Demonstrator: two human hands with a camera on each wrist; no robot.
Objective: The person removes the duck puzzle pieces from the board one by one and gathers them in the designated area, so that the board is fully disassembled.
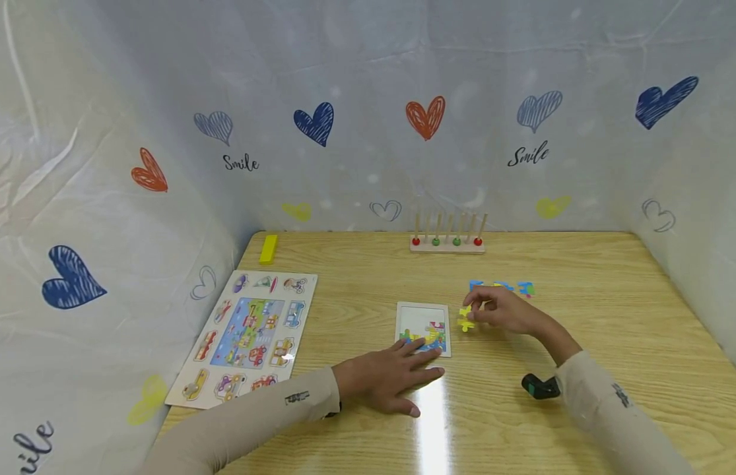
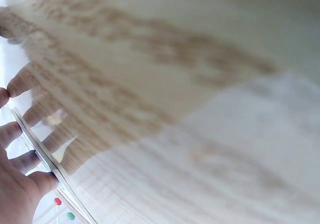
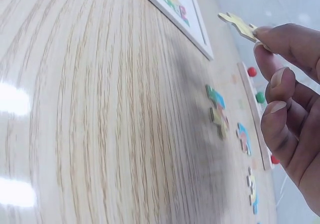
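My right hand (image 1: 505, 310) pinches a yellow jigsaw piece (image 3: 239, 25) between thumb and fingertip, raised just right of a small white-framed puzzle board (image 1: 423, 305). Colored pieces fill the lower part of that board, while its upper part is bare white. My left hand (image 1: 388, 377) lies palm down with fingers spread, its fingertips on the board's near edge. In the left wrist view, the left hand's fingers (image 2: 41, 183) rest along the board's edge. Several loose jigsaw pieces (image 1: 526, 288) lie on the table behind the right hand, partly hidden by it.
At the left is a large vehicle puzzle board (image 1: 309, 290), with a yellow block (image 1: 268, 249) behind it. A wooden peg stand (image 1: 447, 248) with red and green beads stands at the back. A black device (image 1: 540, 387) is beside the right sleeve. Patterned curtains (image 1: 356, 79) enclose the table.
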